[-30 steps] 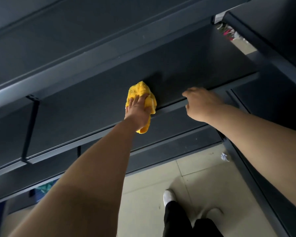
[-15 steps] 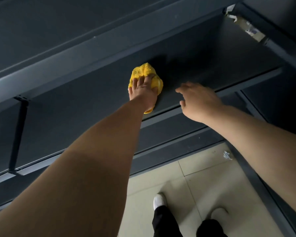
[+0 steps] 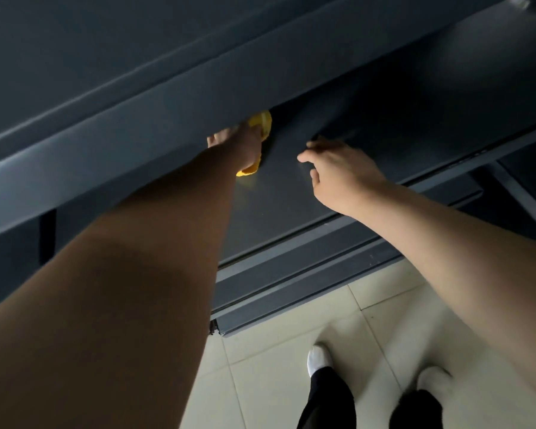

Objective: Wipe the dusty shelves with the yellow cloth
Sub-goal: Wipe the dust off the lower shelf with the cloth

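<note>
My left hand point(image 3: 239, 144) presses the yellow cloth point(image 3: 262, 125) flat on a dark grey metal shelf point(image 3: 291, 196), reaching deep under the shelf above. That upper shelf's front edge point(image 3: 167, 119) hides my fingertips and most of the cloth; a yellow corner also shows below my wrist. My right hand point(image 3: 341, 173) hovers over the same shelf to the right of the cloth, fingers spread and holding nothing.
Lower shelf rails point(image 3: 307, 274) run below the wiped shelf. A dark upright post point(image 3: 523, 196) stands at the right. Pale floor tiles point(image 3: 276, 382) lie beneath, with my feet in white socks point(image 3: 319, 357) close to the rack.
My left hand has pushed the cloth further back, now partly under the upper shelf. My right hand has let go of the shelf's front edge and lifted, fingers opening.
</note>
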